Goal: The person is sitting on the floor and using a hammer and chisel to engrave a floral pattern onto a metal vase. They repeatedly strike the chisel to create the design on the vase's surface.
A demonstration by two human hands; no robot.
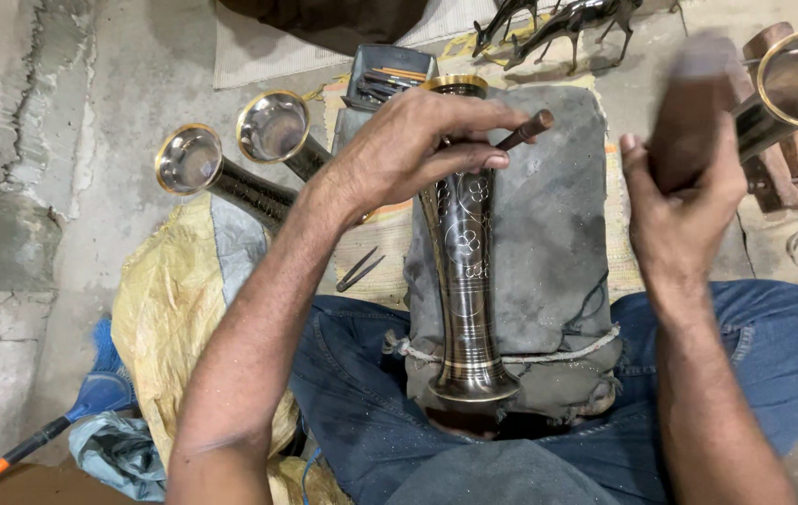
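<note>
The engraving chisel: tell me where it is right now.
In the head view the chisel sits just right of centre, pinched in the left hand against the dark metal vase lying on the grey cushion.

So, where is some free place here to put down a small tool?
Free: the grey pad right of the vase, and the concrete floor left of the two flared vases. Crowded: around the tool tray and beyond the right hand.

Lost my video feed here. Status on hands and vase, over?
Left hand pins chisel on vase. Right hand grips blurred mallet. Vase lies on grey pad, unobstructed.
</note>
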